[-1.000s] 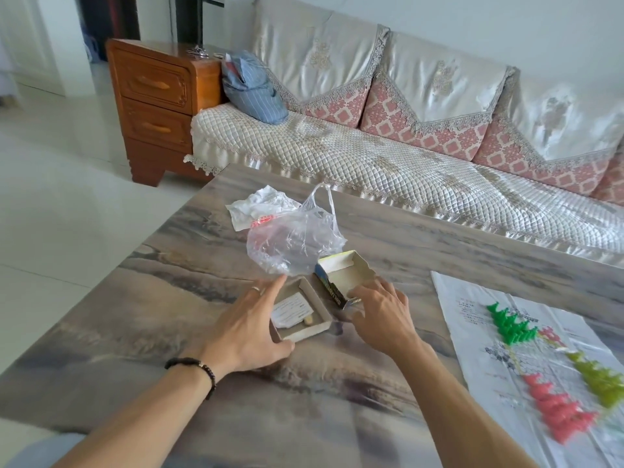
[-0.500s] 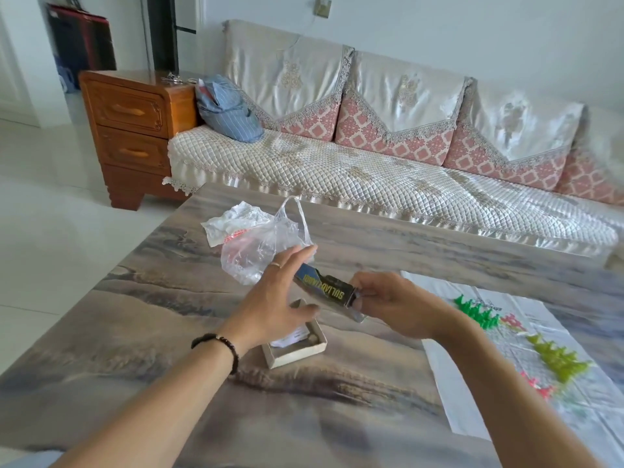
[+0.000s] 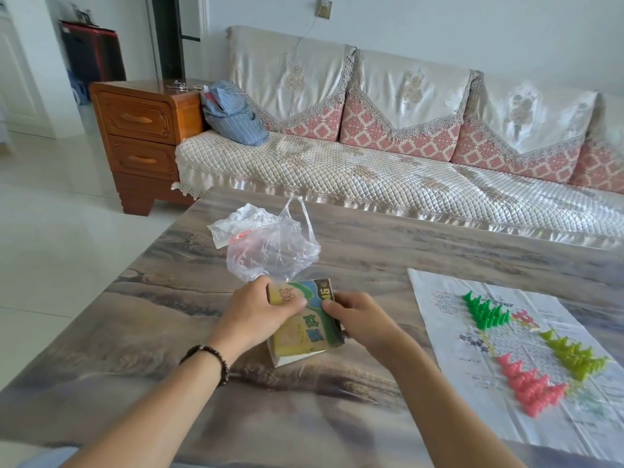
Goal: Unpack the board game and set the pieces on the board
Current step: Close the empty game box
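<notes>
Plainly "45" on box lid (image 3: pixel 305 319), both hands (image 3: pixel 256 314) gripping.

We cannot read the blurred print on the box lid (image 3: pixel 304 319); the paper board (image 3: pixel 506 349) is cut off at the desk's right edge.

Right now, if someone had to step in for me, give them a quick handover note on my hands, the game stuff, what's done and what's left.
Left hand: grips the left side of the game box, thumb on the lid.
Right hand: fingers curled over the lid's right edge.
The box sits on the table with its lid on, in front of the plastic bag.
Done: paper board spread out at right, with green pieces, yellow-green pieces and pink pieces standing on it in clusters.
Left: cannot tell whether any pieces remain; set the box aside.
</notes>
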{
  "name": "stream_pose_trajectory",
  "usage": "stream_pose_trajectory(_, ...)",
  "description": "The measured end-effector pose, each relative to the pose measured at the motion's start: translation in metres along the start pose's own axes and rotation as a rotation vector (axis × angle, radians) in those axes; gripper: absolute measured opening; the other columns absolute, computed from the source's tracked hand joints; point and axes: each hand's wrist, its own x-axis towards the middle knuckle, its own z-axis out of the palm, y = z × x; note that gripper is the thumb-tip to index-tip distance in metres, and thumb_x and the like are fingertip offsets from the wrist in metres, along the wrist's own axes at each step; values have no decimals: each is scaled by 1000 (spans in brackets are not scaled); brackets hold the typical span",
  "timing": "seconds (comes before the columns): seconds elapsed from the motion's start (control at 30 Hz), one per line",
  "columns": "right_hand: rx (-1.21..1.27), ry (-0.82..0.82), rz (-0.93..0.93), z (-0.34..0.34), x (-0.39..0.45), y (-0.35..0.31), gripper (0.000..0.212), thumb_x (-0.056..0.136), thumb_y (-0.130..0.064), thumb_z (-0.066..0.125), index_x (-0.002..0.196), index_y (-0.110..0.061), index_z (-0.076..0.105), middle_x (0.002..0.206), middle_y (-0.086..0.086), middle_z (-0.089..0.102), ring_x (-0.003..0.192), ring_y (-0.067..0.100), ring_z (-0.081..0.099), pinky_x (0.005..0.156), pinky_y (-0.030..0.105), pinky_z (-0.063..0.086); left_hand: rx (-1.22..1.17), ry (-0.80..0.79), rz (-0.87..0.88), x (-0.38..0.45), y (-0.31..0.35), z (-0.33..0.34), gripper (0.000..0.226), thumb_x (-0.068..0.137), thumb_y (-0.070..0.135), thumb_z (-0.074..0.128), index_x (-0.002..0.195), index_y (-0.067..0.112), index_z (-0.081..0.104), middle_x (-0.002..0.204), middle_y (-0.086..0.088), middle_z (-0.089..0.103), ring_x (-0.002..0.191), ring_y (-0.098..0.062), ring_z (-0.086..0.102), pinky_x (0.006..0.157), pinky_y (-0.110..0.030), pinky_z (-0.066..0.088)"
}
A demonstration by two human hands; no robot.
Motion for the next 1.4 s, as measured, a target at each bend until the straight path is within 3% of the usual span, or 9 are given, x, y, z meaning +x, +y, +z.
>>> stream_pose_trajectory(0.17,-173,62,-17,14,18,8,23,96,-23,48,96,-9,66,93,9,72,88,24,68,83,46,55,173,5,0,2,-19,13,47,76,70,59,94,28,51,97,8,56,81,-6,55,60,-27,42)
stream_pose_trajectory(0.3,-312,171,-48,22,27,19,22,91,-31,47,94,-21,66,96,4,67,94,25,61,84,45,52,129,10,31,6,-29,24,47,76,72,55,97,30,54,96,11,59,84,-7,57,71,-33,51)
stream_pose_trajectory(0.43,-396,329,-64,26,27,24,35,91,-42,50,119,-21,61,117,0,53,114,20,43,98,34,40,121,5,57,12,-34,30,49,74,77,47,87,31,59,86,11,64,77,-7,61,67,-36,53)
stream_pose_trajectory(0.57,-289,191,-16,21,27,21,37,93,-47,48,80,-15,63,83,5,67,75,18,62,62,32,52,153,96,101,11,-37,37,47,80,74,43,81,29,56,77,9,61,70,-8,59,55,-29,44)
stream_pose_trajectory(0.73,-260,131,-30,14,24,28,39,91,-49,50,81,-18,70,74,-5,69,63,6,59,52,17,42,177,201,111,16,-40,42,47,82,72,38,84,29,55,78,10,63,71,-12,60,56,-29,44)
stream_pose_trajectory(0.97,-293,62,52,16,28,26,42,91,-51,50,66,-18,57,69,-4,62,60,10,55,49,19,40,355,119,165,12,-30,35,50,89,66,36,72,21,50,70,7,58,65,-14,58,55,-31,50)
stream_pose_trajectory(1.17,-462,187,87,16,34,25,49,78,-60,59,109,-21,64,101,3,68,92,20,64,81,38,55,351,99,292,6,-32,33,44,91,58,42,116,24,55,113,7,57,105,-15,49,83,-33,44)
stream_pose_trajectory(1.3,-477,162,121,18,32,24,52,81,-56,59,123,-26,58,114,6,65,102,23,61,88,41,53,369,-96,371,-9,-35,25,86,74,82,37,139,27,44,138,17,41,122,-9,42,95,-27,37)
stream_pose_trajectory(1.4,-503,110,58,18,29,22,51,87,-52,54,133,-31,49,118,4,64,104,23,62,89,42,52,465,-236,375,-15,-41,18,114,62,94,37,153,27,22,159,14,13,145,-9,12,117,-35,16)
